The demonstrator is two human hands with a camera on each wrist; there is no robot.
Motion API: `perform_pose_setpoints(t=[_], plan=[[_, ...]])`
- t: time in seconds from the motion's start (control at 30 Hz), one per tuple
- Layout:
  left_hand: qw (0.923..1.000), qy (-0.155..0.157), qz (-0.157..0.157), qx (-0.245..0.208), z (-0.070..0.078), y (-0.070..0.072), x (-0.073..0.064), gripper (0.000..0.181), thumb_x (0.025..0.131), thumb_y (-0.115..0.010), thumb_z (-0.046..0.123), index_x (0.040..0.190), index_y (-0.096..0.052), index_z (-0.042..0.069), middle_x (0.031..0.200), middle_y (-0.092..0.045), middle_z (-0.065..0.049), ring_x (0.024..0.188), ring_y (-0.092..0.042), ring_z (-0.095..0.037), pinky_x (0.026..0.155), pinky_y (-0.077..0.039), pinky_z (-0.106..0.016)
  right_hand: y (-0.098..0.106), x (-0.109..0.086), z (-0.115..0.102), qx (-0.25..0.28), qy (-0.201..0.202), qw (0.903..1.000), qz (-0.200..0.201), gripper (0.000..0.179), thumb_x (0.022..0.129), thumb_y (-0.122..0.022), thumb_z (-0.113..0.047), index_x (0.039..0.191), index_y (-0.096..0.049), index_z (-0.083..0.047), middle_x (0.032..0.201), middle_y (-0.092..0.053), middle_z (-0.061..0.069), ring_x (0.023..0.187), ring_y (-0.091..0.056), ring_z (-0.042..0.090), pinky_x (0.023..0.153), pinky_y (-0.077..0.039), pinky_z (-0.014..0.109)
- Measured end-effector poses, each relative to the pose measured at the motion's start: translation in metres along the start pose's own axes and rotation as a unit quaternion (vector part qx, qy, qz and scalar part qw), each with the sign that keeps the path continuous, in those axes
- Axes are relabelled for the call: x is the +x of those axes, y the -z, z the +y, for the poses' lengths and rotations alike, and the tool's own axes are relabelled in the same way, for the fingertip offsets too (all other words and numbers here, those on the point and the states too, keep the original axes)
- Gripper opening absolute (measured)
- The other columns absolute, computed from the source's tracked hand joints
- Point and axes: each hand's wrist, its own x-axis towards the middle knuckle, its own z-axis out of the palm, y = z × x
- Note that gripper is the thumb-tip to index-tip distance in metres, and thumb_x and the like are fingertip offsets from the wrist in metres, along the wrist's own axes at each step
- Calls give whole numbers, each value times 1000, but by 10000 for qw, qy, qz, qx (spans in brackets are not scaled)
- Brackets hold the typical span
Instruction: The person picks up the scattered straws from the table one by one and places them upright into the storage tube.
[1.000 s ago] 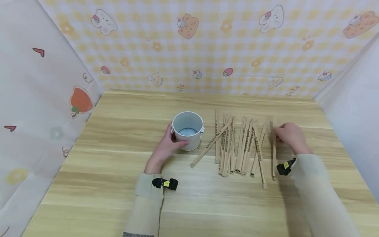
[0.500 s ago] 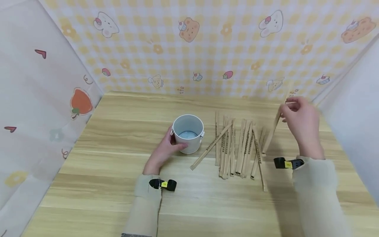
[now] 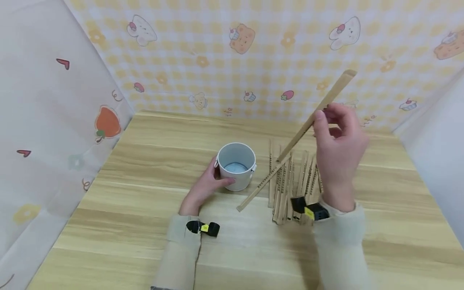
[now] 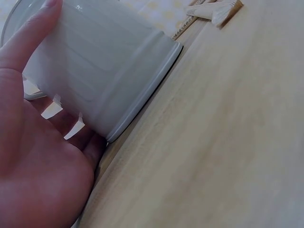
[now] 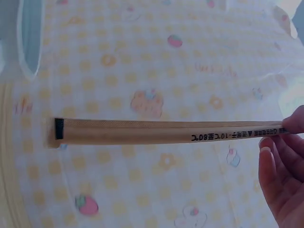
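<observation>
A small white metal bucket (image 3: 242, 182) stands upright on the wooden table, its inside showing only the bare bottom. My left hand (image 3: 206, 185) grips its left side, thumb in front and fingers reaching behind; the left wrist view shows these fingers curled beneath the bucket's handle side. Raised above the table, my right hand (image 3: 342, 139) pinches a paper-wrapped straw (image 3: 335, 92) between thumb and fingers. This straw slants, lower end toward the bucket, and black print shows on its wrapper (image 5: 142, 133). Several more wrapped straws (image 3: 279, 197) lie in a loose pile right of the bucket, partly hidden by my right arm.
One wrapped straw (image 3: 258, 188) lies diagonally across the pile's left side, close to the bucket. A yellow checked cloth wall (image 3: 268, 52) rises behind the table (image 3: 145, 169), with white walls at both sides.
My right hand has picked up a wrapped straw from the right end of the pile, raised it and carried it left toward the bucket. My left hand keeps its grip on the bucket.
</observation>
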Motion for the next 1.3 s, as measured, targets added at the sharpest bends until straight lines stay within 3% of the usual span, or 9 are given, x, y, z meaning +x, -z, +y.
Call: perform_pose_setpoints(t=[0.13,0.3,0.43,0.63,0.97,1.13,1.3], plan=[[9998,106,4,146,2,-1,-1,88,72,-74,19,141,-20,21,140,-30,-8,128,-26,-26,105,-20,-40,-16,-13,-13,664,241,9974,154,16,83,-60,-12,94,-63,0,83,-62,7,69,-58,17,54,-47,19],[9999,137,-4,56,1,0,-1,90,72,-74,17,142,-18,21,140,-28,-7,128,-26,-24,105,-20,-38,-28,-23,-29,1241,-20,9921,194,16,84,-59,-8,93,-61,4,81,-60,9,68,-56,21,52,-45,21],[9999,114,-12,0,0,0,-1,89,72,-74,16,142,-19,21,139,-29,-7,128,-27,-24,104,-22,-37,-33,-28,-31,1382,-127,9903,10,15,83,-59,-6,94,-61,5,83,-59,10,71,-57,20,53,-46,21],[9999,-9,-79,-145,1,0,0,88,72,-73,12,141,-19,21,137,-31,-7,126,-30,-24,104,-23,-39,-48,-33,-17,1136,-279,9908,-680,20,83,-61,-10,99,-60,3,88,-62,9,78,-58,16,59,-49,24],[10000,-11,-69,-18,-2,2,1,88,73,-73,17,141,-19,23,138,-30,-6,128,-27,-23,104,-23,-38,-80,-45,33,375,-268,9855,-1631,30,84,-61,-30,103,-62,-8,89,-63,-3,80,-56,6,62,-49,24],[10000,61,-38,57,-4,3,1,89,72,-74,21,141,-18,25,139,-30,-6,128,-27,-23,104,-22,-38,-93,-53,43,-216,-107,9750,-2211,30,85,-60,-32,105,-63,-9,87,-63,-3,78,-55,6,61,-47,24],[9998,150,-54,71,-3,2,0,89,73,-74,23,142,-18,24,140,-29,-7,128,-27,-23,104,-22,-38,-101,-59,49,-481,-183,9618,-2689,26,84,-62,-27,105,-63,-11,87,-62,-4,77,-52,6,62,-46,23]])
